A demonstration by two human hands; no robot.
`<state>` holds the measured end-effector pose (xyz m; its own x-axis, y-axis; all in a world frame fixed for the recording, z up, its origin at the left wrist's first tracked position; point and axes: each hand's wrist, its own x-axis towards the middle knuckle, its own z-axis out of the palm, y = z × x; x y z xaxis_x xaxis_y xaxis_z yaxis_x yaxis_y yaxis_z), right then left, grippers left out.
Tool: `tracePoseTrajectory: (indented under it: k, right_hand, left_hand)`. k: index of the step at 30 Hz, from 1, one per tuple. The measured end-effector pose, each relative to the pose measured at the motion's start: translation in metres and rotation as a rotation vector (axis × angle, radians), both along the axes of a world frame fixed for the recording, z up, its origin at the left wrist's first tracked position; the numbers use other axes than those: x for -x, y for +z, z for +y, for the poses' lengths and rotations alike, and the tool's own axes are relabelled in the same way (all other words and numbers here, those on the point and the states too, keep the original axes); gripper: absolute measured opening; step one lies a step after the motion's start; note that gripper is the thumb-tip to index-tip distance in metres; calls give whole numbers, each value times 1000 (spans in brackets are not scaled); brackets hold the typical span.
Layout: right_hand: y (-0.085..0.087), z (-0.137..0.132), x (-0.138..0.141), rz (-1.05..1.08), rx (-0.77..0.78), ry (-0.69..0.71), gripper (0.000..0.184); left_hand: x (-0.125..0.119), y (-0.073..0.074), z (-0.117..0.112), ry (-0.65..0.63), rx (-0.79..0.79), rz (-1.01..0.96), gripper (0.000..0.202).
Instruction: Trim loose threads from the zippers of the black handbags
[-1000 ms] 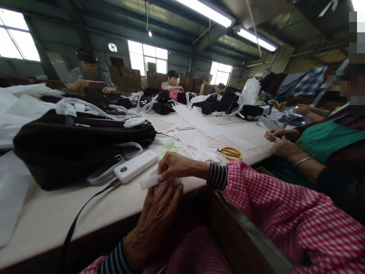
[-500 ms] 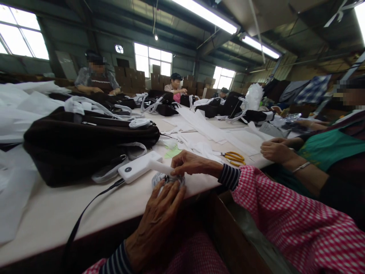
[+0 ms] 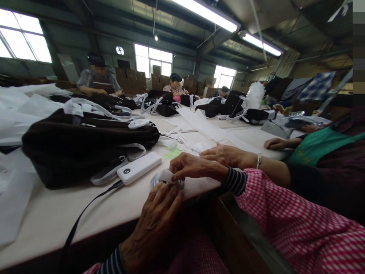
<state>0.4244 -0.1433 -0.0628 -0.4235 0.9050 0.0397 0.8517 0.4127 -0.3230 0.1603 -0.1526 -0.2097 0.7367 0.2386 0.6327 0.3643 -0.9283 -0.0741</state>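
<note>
My right hand (image 3: 196, 167) pinches a small white folded strip (image 3: 165, 175) at the table's near edge, fingers closed on it. My left hand (image 3: 154, 220) comes up from below the edge, its fingertips pressed on the same strip and on a clear round thing (image 3: 155, 180) under it that I cannot name. A white power bank (image 3: 139, 167) with a black cable (image 3: 85, 213) lies just left of both hands. A co-worker's hand with a bracelet (image 3: 228, 155) reaches across right behind my right hand.
A dark brown bag (image 3: 74, 148) with white straps fills the left of the white table (image 3: 51, 217). White fabric strips (image 3: 205, 127) and more dark bags (image 3: 165, 106) lie farther back. Other people sit at the far side and on my right.
My right hand has brought the white strip down onto the clear round thing. The co-worker's braceleted hand has reached left over the place where the yellow scissors lay, which no longer show.
</note>
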Motion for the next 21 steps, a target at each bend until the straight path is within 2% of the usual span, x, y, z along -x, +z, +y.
tracePoseTrajectory:
  k: [3, 7, 11, 14, 17, 21]
  right_hand:
    - [1, -2, 6, 43, 90, 81, 7]
    - [-21, 7, 41, 197, 210, 97, 6]
    - [-32, 8, 46, 334, 295, 131, 12]
    - [-29, 5, 44, 301, 255, 150, 10]
    - [-23, 1, 49, 188, 146, 130, 13]
    - [-22, -4, 59, 159, 66, 70, 16]
  left_hand:
    - [2, 6, -1, -16, -12, -36, 43]
    - [8, 24, 1, -83, 77, -143, 33]
    - [12, 33, 5, -107, 156, -156, 26]
    - [12, 34, 8, -150, 278, -162, 23]
    - [16, 40, 11, -173, 491, -203, 22]
    - [21, 57, 23, -36, 723, -221, 29]
